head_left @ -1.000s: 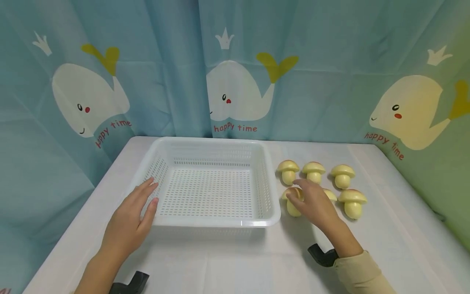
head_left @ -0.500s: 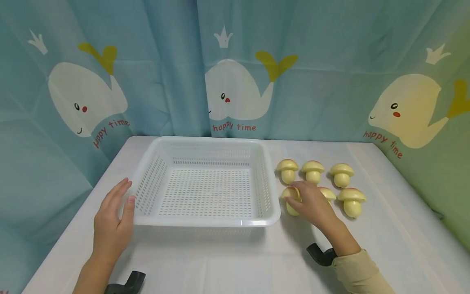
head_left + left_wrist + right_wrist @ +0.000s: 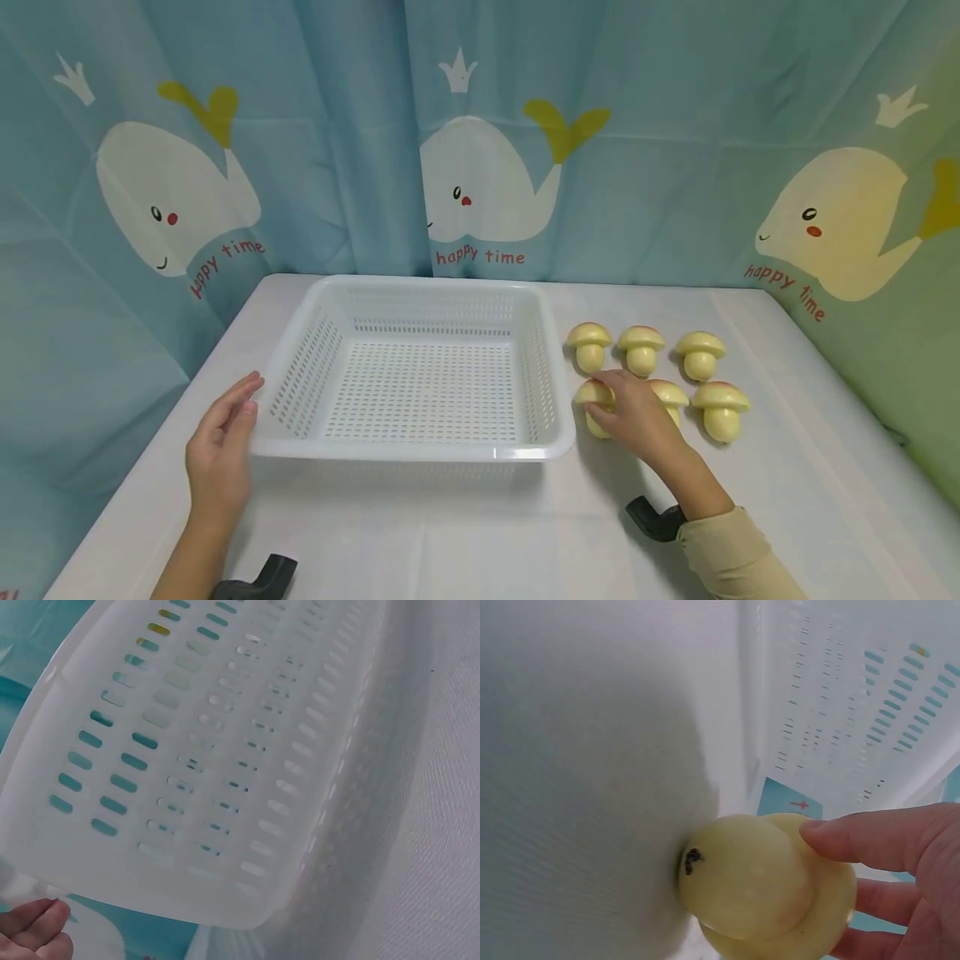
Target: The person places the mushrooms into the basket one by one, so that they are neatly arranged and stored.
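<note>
My right hand (image 3: 637, 417) grips a pale yellow toy mushroom (image 3: 591, 393) at the front left of a group of toy mushrooms. In the right wrist view the thumb presses the cap's edge of this mushroom (image 3: 742, 877) from one side, fingers on the other; its round stem end faces the camera. At the left side of a white plastic basket (image 3: 420, 452), my left hand (image 3: 219, 462) has its fingers loosely extended by the rim. The left wrist view shows its bunched fingertips (image 3: 45, 922) close to the basket corner; whether they touch cannot be told.
Several more toy mushrooms stand in two rows right of the basket, such as one at the back right (image 3: 700, 354) and one at the front right (image 3: 722, 411). A white cloth (image 3: 480, 542) covers the table. Blue curtains (image 3: 337, 125) with whale prints hang behind.
My left hand has moved left, from over the basket's front left corner to outside its rim. My right hand has stayed at the same mushroom, its fingers closing in slightly around it.
</note>
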Available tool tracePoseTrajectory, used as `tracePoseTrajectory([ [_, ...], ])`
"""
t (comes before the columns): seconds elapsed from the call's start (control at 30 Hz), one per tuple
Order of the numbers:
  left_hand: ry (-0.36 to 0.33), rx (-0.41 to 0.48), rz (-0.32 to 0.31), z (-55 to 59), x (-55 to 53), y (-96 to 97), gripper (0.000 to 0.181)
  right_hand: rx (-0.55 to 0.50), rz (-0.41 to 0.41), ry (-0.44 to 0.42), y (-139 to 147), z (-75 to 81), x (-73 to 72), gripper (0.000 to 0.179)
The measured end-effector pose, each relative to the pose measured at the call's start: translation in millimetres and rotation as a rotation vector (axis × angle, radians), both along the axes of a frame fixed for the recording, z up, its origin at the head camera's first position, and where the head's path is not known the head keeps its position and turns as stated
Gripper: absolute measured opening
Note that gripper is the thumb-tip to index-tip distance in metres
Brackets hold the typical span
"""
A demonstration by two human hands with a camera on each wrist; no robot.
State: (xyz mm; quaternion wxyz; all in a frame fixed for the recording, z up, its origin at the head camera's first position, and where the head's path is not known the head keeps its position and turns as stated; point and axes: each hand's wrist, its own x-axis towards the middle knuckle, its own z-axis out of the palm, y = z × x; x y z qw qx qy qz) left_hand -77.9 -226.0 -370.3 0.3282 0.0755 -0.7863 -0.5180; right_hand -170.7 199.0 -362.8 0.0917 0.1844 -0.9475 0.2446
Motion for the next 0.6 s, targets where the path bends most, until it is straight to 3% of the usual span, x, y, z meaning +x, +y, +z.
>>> tracePoseTrajectory([
  [0.1,-0.015,0.043,-0.008,-0.3,0.1,1.1,0.031,-0.009,-0.014,-0.013,1,-2.0,-1.4,0.039],
  [0.37,-0.155,0.154,-0.042,-2.4,0.3,6.9,0.037,-0.045,-0.024,-0.016,2,-8.4,-4.6,0.040],
  [0.6,-0.140,0.184,-0.087,-6.0,-0.3,10.7,0.040,-0.069,-0.041,-0.042,2,-10.6,-6.3,0.041],
])
